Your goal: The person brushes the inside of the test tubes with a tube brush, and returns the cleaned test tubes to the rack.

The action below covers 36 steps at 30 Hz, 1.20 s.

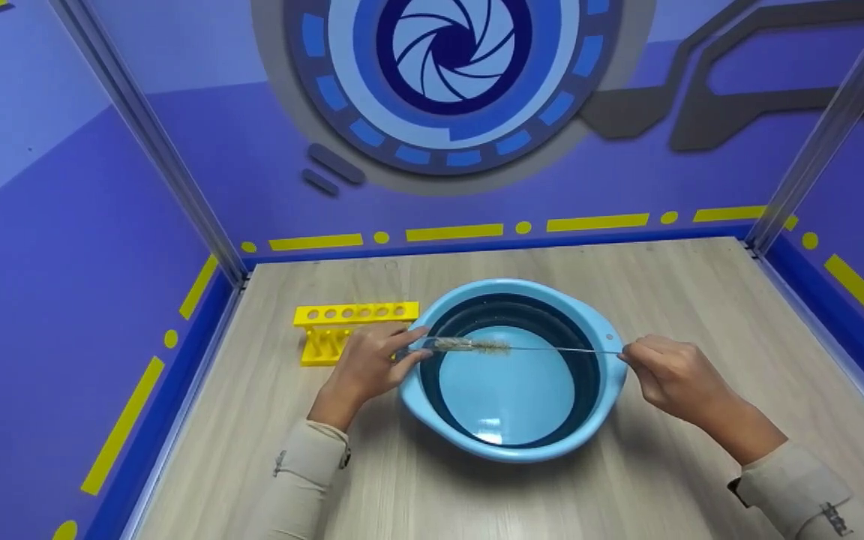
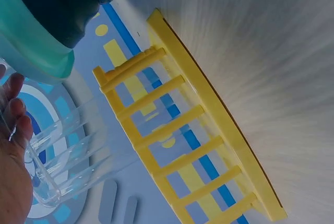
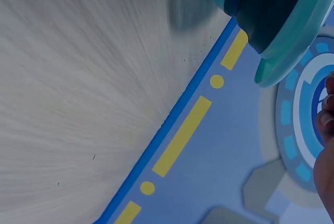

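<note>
My left hand (image 1: 370, 365) holds a clear test tube (image 2: 46, 185) sideways over the left rim of a light blue basin (image 1: 507, 454). A test tube brush (image 1: 493, 347) lies level across the basin's opening; part of its bristles is inside the tube and part is outside. At the right rim, my right hand (image 1: 678, 377) pinches the far end of the brush's thin wire handle. In the right wrist view only the edge of the right hand (image 3: 324, 145) shows, and the brush is out of sight there.
Left of the basin stands a yellow test tube rack (image 1: 357, 313), with several clear tubes (image 2: 73, 153) upright in it. They are faint in the head view. The basin has a dark collapsible band (image 1: 588, 375). Blue printed walls (image 1: 199, 165) bound the wooden tabletop (image 1: 702, 300).
</note>
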Motion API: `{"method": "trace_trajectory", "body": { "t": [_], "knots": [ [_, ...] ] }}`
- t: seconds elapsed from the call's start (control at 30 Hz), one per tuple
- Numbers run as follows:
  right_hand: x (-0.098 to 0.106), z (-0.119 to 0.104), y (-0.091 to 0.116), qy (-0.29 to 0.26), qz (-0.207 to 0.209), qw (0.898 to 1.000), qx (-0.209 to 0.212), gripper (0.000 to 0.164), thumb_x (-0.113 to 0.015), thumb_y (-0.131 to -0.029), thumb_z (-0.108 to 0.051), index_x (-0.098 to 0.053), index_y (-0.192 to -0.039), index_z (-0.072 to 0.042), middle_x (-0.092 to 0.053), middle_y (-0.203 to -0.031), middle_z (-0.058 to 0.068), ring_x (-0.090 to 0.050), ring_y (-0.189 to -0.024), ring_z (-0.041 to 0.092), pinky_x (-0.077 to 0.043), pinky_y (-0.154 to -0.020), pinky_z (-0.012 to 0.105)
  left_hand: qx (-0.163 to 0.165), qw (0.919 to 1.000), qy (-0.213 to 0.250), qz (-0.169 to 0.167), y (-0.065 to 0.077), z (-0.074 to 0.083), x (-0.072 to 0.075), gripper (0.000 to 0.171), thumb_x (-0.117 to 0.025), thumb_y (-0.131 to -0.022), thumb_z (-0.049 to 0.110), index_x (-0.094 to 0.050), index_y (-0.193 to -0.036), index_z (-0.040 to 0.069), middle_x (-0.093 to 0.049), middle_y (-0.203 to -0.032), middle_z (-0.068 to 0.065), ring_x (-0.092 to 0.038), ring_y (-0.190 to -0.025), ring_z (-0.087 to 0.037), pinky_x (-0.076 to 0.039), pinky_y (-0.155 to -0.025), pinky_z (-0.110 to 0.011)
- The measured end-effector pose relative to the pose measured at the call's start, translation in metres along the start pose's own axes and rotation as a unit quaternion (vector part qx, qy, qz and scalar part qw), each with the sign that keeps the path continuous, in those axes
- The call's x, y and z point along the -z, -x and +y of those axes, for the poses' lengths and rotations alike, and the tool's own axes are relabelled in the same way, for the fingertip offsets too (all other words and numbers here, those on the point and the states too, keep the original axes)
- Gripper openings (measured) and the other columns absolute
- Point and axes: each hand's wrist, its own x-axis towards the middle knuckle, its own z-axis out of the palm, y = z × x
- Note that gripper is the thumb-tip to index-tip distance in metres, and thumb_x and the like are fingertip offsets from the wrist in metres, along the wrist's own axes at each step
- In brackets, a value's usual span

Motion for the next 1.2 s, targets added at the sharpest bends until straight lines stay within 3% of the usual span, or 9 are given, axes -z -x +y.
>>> {"method": "trace_trajectory", "body": {
  "t": [0.1, 0.2, 0.3, 0.4, 0.57, 0.67, 0.97, 1.07, 1.2],
  "knots": [
    [0.000, 0.001, 0.001, -0.011, 0.004, 1.000, -0.012, 0.012, -0.073, -0.095, 0.001, -0.071, -0.088, -0.008, -0.064, -0.073, -0.003, -0.051, -0.063, 0.005, -0.051, -0.057, 0.016, 0.002, 1.0000, 0.006, 0.002, 0.000, 0.002, -0.002, 0.041, -0.077, -0.099, 0.041, -0.075, -0.136, 0.022, -0.079, -0.102, 0.001, -0.066, -0.083, -0.014, -0.063, -0.084, -0.026],
    [0.000, -0.001, 0.001, -0.048, 0.001, 0.998, -0.048, 0.025, -0.079, -0.080, 0.014, -0.070, -0.085, -0.009, -0.056, -0.069, -0.006, -0.045, -0.063, 0.000, -0.043, -0.057, 0.012, 0.003, 1.0000, 0.006, 0.001, 0.001, 0.003, -0.005, 0.042, -0.075, -0.100, 0.043, -0.074, -0.137, 0.024, -0.079, -0.103, 0.002, -0.065, -0.085, -0.014, -0.063, -0.084, -0.026],
    [0.003, -0.005, 0.000, -0.102, -0.016, 0.988, -0.114, 0.028, -0.077, -0.084, 0.016, -0.070, -0.083, -0.012, -0.050, -0.066, -0.010, -0.041, -0.061, -0.004, -0.037, -0.054, 0.010, 0.004, 1.0000, -0.003, -0.001, 0.001, 0.004, -0.008, 0.044, -0.072, -0.101, 0.046, -0.072, -0.140, 0.025, -0.078, -0.104, 0.002, -0.065, -0.087, -0.015, -0.062, -0.085, -0.027],
    [0.009, -0.009, -0.002, -0.162, -0.050, 0.963, -0.209, 0.026, -0.073, -0.094, 0.008, -0.071, -0.080, -0.014, -0.050, -0.063, -0.013, -0.042, -0.057, -0.004, -0.037, -0.050, 0.014, 0.002, 0.9999, -0.014, 0.006, 0.001, 0.005, -0.009, 0.045, -0.072, -0.101, 0.047, -0.072, -0.141, 0.026, -0.078, -0.106, 0.001, -0.066, -0.090, -0.016, -0.062, -0.087, -0.029],
    [0.017, -0.011, -0.007, -0.249, -0.109, 0.904, -0.331, 0.031, -0.066, -0.105, -0.007, -0.068, -0.075, -0.017, -0.053, -0.059, -0.006, -0.048, -0.054, 0.004, -0.042, -0.049, 0.025, -0.005, 0.9989, -0.034, 0.033, 0.000, 0.006, -0.009, 0.041, -0.076, -0.098, 0.042, -0.075, -0.136, 0.027, -0.078, -0.107, 0.000, -0.071, -0.098, -0.018, -0.060, -0.105, -0.046],
    [0.018, -0.010, -0.009, -0.285, -0.127, 0.880, -0.359, 0.033, -0.063, -0.107, -0.010, -0.065, -0.075, -0.016, -0.053, -0.059, 0.002, -0.049, -0.055, 0.007, -0.043, -0.050, 0.027, -0.008, 0.9982, -0.039, 0.045, -0.002, 0.006, -0.009, 0.038, -0.078, -0.097, 0.040, -0.077, -0.133, 0.028, -0.078, -0.106, 0.000, -0.072, -0.101, -0.018, -0.056, -0.111, -0.053],
    [0.023, -0.009, -0.016, -0.422, -0.164, 0.799, -0.396, 0.037, -0.055, -0.111, -0.013, -0.063, -0.085, 0.013, -0.048, -0.061, 0.003, -0.043, -0.053, 0.010, -0.037, -0.047, 0.028, -0.003, 0.9959, -0.035, 0.083, -0.007, 0.011, -0.011, 0.037, -0.082, -0.094, 0.037, -0.079, -0.129, 0.027, -0.073, -0.097, 0.000, -0.063, -0.092, -0.017, -0.043, -0.086, -0.034],
    [0.023, -0.010, -0.020, -0.431, -0.178, 0.785, -0.408, 0.040, -0.054, -0.112, -0.015, -0.062, -0.088, 0.016, -0.051, -0.064, -0.004, -0.044, -0.056, 0.006, -0.037, -0.049, 0.026, -0.002, 0.9950, -0.027, 0.097, -0.007, 0.011, -0.013, 0.036, -0.084, -0.092, 0.033, -0.080, -0.127, 0.026, -0.073, -0.096, 0.000, -0.064, -0.091, -0.018, -0.042, -0.086, -0.035],
    [0.023, -0.011, -0.022, -0.423, -0.184, 0.786, -0.412, 0.040, -0.055, -0.112, -0.016, -0.062, -0.087, 0.014, -0.052, -0.065, -0.005, -0.046, -0.057, 0.005, -0.038, -0.050, 0.025, -0.001, 0.9950, -0.020, 0.098, -0.006, 0.011, -0.014, 0.034, -0.086, -0.092, 0.030, -0.082, -0.125, 0.025, -0.074, -0.096, 0.000, -0.066, -0.091, -0.017, -0.042, -0.088, -0.036]
  ]
}}
